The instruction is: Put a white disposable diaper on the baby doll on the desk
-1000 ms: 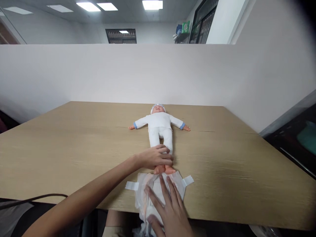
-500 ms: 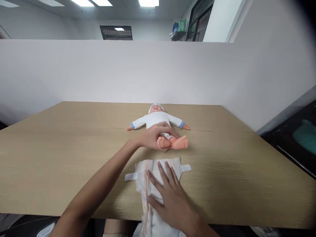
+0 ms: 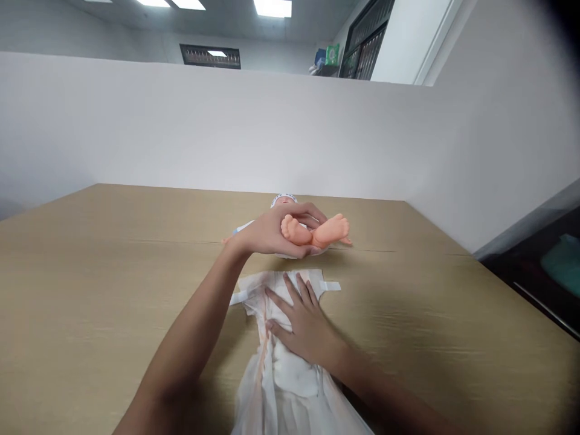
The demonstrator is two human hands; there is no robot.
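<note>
In the head view, the left hand is closed around the ankles of a doll, holding its two bare feet up, soles toward the near side. The doll lies on its back at the middle of a wooden table, its head with a white printed cap at the far end, and the raised legs and the left hand cover most of its body. The right hand is open, fingers spread, palm down on a white diaper. The diaper lies unfolded on the near side of the doll, apart from the feet, with one tab out to the right and another to the left; its near end runs out of view. Beyond the table's far edge stands a pale wall.
</note>
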